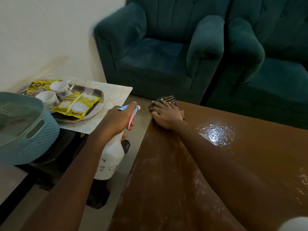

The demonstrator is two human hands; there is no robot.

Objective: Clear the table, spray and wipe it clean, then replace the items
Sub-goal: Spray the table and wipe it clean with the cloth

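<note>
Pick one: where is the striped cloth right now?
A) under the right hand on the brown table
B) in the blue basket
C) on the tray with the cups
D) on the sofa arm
A: the right hand lies flat on the striped cloth at the far left corner of the brown table, while the left hand holds the spray bottle beside the table.

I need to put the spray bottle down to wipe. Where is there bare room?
The brown table is bare between its left edge and the right forearm, and right of the wet patch. The placemat has a free strip between the tray and the sofa. Crowded: the tray, full of cups and packets, beside the basket.
</note>
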